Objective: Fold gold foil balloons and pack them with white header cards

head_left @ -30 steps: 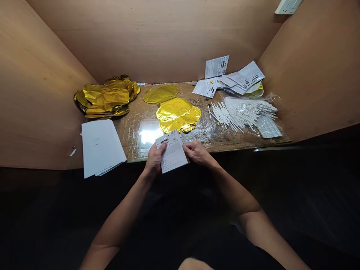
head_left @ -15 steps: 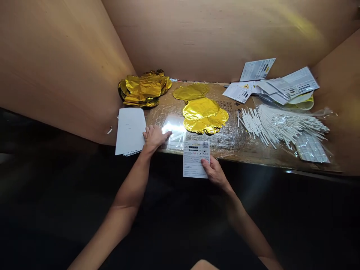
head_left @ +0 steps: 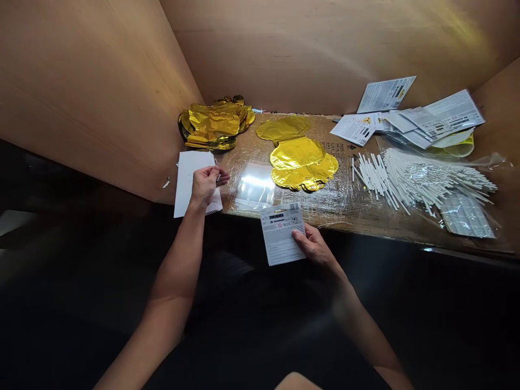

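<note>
My right hand (head_left: 313,247) grips a printed white card (head_left: 281,233) by its right edge, held just in front of the table's front edge. My left hand (head_left: 206,183) is raised over a stack of plain white sheets (head_left: 189,172) at the table's left end, its fingers pinched together on something thin that I cannot make out. A clear plastic sleeve (head_left: 255,186) lies flat on the table between my hands. Beyond it lies a flattened gold foil balloon (head_left: 299,156).
A pile of gold foil balloons (head_left: 214,122) sits in the back left corner. White sticks (head_left: 410,179) in clear plastic lie at the right, with printed cards (head_left: 410,111) heaped behind them. Wooden walls (head_left: 101,86) enclose the table (head_left: 345,206) on three sides.
My left hand let go of the card, went left to the white stack and the sleeve, then lifted with fingers pinched. My right hand kept the card. The view swung left.
</note>
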Available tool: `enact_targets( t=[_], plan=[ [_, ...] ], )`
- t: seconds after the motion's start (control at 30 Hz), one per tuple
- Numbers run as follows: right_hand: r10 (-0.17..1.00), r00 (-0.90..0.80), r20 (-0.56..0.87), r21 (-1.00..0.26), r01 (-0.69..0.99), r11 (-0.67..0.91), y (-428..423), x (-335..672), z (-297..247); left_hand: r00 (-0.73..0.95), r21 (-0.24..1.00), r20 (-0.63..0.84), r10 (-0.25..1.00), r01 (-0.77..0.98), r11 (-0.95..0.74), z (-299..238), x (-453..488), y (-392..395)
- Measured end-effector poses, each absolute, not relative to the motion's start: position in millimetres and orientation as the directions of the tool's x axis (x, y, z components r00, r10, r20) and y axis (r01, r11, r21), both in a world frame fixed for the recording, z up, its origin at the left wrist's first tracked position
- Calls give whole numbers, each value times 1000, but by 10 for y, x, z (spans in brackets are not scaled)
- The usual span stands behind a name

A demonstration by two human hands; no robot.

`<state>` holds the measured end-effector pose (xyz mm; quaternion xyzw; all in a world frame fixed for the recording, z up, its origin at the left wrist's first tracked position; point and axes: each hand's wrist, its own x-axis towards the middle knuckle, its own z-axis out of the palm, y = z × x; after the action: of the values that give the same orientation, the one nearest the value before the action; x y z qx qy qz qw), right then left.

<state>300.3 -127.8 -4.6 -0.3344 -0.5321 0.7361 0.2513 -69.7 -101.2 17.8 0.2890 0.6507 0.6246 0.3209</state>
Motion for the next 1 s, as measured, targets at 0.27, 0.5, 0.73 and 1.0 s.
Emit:
enact_targets(
  t=[0.27,0.5,0.73,1.0],
  plan=[
    [426,-870,-246,-869,4,-495,-1168,2694,178,-205,892,-251,946,-428,144,423,313,-1434],
    [735,-609,-297,-943,65,-327,-1248,2788,176,4,716,-413,911,-617,327,416,397,-1604],
    [842,-489,-228,-973,98,-207,-1329,2737,121,-177,786,-300,937,-603,137,230,802,-1702],
    [854,-478,-207,-963,-54,-264,-1412,2743,27,-329,884,-98,939,-462,-69,0,953,-1655]
  ],
)
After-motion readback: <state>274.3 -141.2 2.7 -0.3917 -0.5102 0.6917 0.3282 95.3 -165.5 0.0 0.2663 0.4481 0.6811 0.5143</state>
